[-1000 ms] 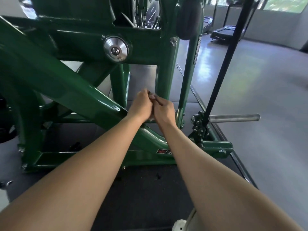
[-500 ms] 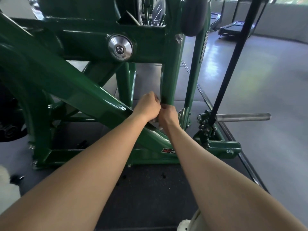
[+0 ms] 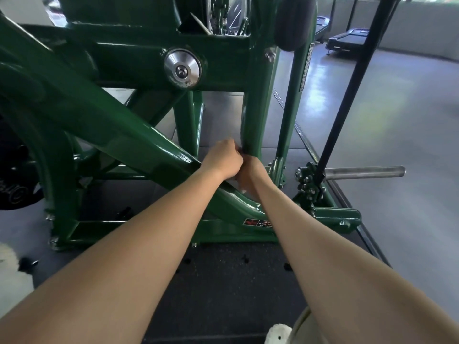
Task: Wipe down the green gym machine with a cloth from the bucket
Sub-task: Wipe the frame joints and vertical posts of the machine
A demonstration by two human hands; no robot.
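Right hand [image 3: 250, 176] has dropped below left hand [image 3: 224, 158], both fists curled together at the foot of the upright [image 3: 255, 115] of the green machine [image 3: 99, 125], probably wrapping the cloth round it; cloth hidden, so grip unclear.

left hand [image 3: 223, 160]: went from level beside the right hand to above it, fist closed against the foot of the green post [image 3: 252, 120].
right hand [image 3: 250, 176]: sank lower, tucked beneath the left hand.
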